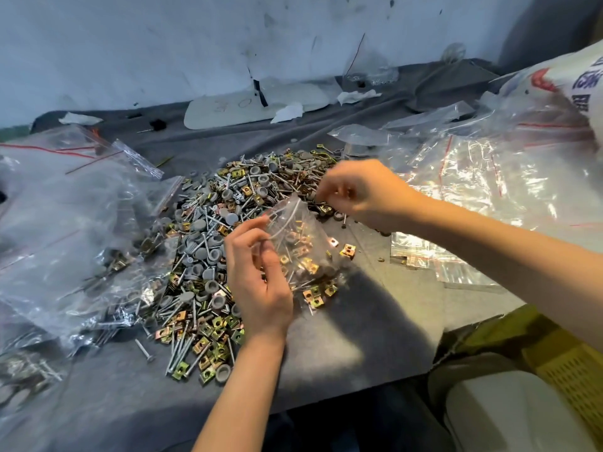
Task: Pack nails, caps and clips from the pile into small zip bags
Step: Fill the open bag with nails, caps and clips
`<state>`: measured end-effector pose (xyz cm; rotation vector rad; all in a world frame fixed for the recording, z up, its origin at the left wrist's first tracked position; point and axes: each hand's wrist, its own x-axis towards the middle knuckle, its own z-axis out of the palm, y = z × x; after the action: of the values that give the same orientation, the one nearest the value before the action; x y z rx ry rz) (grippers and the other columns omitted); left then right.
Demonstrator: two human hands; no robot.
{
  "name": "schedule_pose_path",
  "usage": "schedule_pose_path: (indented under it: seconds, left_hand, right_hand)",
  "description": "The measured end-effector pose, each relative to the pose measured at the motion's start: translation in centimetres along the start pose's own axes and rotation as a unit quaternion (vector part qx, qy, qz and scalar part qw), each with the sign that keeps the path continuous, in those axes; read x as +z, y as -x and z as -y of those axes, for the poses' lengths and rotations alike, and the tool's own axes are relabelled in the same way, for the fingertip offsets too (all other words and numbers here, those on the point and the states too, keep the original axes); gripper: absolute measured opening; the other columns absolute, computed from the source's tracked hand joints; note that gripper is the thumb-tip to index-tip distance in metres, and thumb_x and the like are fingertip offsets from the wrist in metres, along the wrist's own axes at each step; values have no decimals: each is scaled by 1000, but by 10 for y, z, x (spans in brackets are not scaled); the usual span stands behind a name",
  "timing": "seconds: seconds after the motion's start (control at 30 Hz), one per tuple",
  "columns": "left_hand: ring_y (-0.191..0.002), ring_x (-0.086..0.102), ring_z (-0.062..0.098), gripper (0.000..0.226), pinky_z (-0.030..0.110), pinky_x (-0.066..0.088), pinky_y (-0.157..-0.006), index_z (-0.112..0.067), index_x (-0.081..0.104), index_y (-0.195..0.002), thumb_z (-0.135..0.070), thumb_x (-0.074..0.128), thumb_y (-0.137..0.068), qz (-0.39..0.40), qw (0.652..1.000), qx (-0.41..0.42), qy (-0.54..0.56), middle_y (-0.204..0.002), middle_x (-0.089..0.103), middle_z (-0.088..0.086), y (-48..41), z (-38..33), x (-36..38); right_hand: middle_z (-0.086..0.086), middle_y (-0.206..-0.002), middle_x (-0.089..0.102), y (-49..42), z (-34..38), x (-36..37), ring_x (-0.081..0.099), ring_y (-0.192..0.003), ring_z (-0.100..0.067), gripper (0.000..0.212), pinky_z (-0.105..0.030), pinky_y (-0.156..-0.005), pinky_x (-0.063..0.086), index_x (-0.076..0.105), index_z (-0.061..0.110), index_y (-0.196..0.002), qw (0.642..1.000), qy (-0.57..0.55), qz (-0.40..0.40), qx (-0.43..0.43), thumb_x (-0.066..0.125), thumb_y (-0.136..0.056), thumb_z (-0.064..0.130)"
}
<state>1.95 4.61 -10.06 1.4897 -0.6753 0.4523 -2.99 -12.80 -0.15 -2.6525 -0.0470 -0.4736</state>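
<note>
Spread across the middle of the grey felt-covered counter (342,337) lies the big heap of mixed hardware (208,256): long silvery steel nails (182,349), round grey plastic caps (218,300) shaped like shallow cups, and small square brass-coloured metal clips (205,344) with a hole through each face. The heap runs from near the counter's front edge back toward the pale scuffed wall (163,44).

At the heap's right edge, the left hand (257,282) pinches the rim of a small clear zip bag (301,252) between thumb and curled fingers, holding its mouth open and upward. Inside the bag sit several brass clips, some grey caps and a few nails; its bottom rests on the counter among loose clips.

Just behind the bag's mouth, the right hand (362,190) hovers over the far part of the heap, fingers bent and closed together around something small; what it holds is too blurred to tell.

To the left, a mound of larger clear plastic bags with red seal lines (71,223) overlaps the heap, some already filled with hardware. To the right lies another spread of crinkled clear bags (489,177), with a stack of flat empty small zip bags (421,252) near the right forearm.
</note>
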Motion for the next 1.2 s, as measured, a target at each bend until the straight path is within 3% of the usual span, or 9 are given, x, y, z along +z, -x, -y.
schedule_pose_path:
  seconds: [0.1, 0.2, 0.4, 0.5, 0.6, 0.77, 0.9, 1.1, 1.2]
  left_hand:
    - [-105, 58, 29, 16, 51, 51, -83, -19, 49, -99, -6, 42, -92, -13, 1000, -16, -2, -117, 57, 13, -1, -1, 1]
    - [-102, 58, 29, 17, 37, 49, -82, -18, 48, -99, -4, 42, -92, -14, 1000, -24, -1, -117, 57, 13, -2, -3, 1]
    - [-94, 57, 15, 14, 14, 43, -75, -14, 48, -100, -5, 41, -93, -11, 1000, -23, -5, -116, 56, 14, -1, -1, 1]
    - [-101, 57, 9, 13, 20, 45, -81, -21, 48, -99, -12, 41, -93, -3, 1000, 0, -12, -117, 56, 11, -2, -2, 1]
    - [-109, 55, 20, 12, 36, 48, -87, -19, 50, -99, -14, 41, -93, 27, 998, 42, -26, -118, 55, 7, 1, -2, 2]
    - [-115, 53, 24, 10, 46, 48, -89, -15, 50, -101, -17, 41, -97, 52, 996, 67, -31, -121, 54, 12, 3, 2, 1]
    - [-105, 56, 33, 19, 43, 49, -83, -13, 50, -106, -29, 39, -104, 51, 994, 88, -34, -123, 53, 12, 2, 1, 0]
    - [-115, 54, 17, 10, 30, 45, -95, -15, 50, -102, -14, 43, -95, 34, 998, 58, -22, -121, 55, 14, 2, 2, 1]
    - [-115, 54, 11, 12, 23, 45, -94, -17, 51, -100, -12, 43, -93, 16, 999, 49, -12, -120, 56, 12, 2, 0, 2]
  right_hand:
    - [3, -96, 65, 19, -16, 23, 49, -75, 4, 15, -7, -68, 34, 71, 14, -100, 989, 53, 137, 33, 62, -89, 9]
    - [2, -99, 60, 31, -23, 37, 46, -82, -6, 15, -15, -71, 34, 71, 16, -101, 978, 93, 184, 24, 66, -87, 15]
    - [6, -96, 49, 40, -30, 39, 43, -89, -11, 14, -19, -74, 31, 67, 14, -99, 980, 105, 172, 2, 67, -85, 15]
    - [9, -90, 51, 43, -28, 30, 48, -84, -9, 11, -22, -75, 41, 66, 11, -95, 989, 52, 131, 37, 69, -84, 10]
    - [6, -86, 62, 36, -13, 12, 58, -79, -11, 10, -20, -72, 50, 65, 8, -93, 996, -64, -16, 60, 69, -84, 6]
    - [1, -88, 67, 11, 40, -12, 60, -76, -12, 11, -17, -69, 48, 69, 6, -94, 975, -101, -181, -81, 69, -85, 10]
    - [1, -96, 66, 1, 50, -8, 50, -86, -12, 16, -21, -76, 37, 73, 13, -102, 992, 26, -48, -113, 67, -88, 19]
    - [-1, -96, 64, 3, 20, -4, 57, -80, -9, 17, -18, -73, 48, 72, 10, -103, 985, -48, -155, -58, 64, -88, 6]
    - [8, -91, 60, 5, -8, 11, 55, -82, -7, 17, -28, -79, 51, 73, 12, -102, 999, -11, -43, 14, 64, -89, 7]
